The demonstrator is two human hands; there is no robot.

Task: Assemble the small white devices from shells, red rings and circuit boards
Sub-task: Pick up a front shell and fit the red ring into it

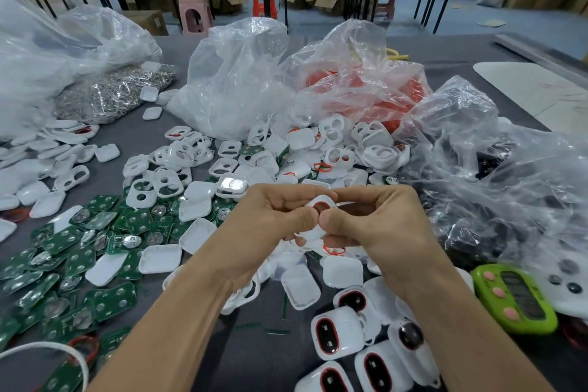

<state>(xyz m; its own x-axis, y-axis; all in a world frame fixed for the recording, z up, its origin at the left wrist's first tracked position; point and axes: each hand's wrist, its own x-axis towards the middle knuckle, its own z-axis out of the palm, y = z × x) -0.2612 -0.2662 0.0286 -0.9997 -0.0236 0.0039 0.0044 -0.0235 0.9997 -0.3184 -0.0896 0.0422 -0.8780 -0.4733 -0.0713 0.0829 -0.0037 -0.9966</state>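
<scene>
Above the middle of the table, my left hand (270,219) and my right hand (372,223) together pinch one small white shell (318,216) with a red ring seated in its opening; thumbs meet on its front. Green circuit boards (73,251) lie scattered at the left. Loose white shells (197,165) cover the table behind and under my hands. Assembled white devices (337,334) with red-ringed windows lie at the lower right. A loose red ring (322,167) sits among the shells farther back.
Clear plastic bags stand behind: one with white parts (235,83), one with red rings (359,89), one with dark parts (477,175). A bag of metal clips (111,95) lies back left. A green timer (515,299) sits at the right.
</scene>
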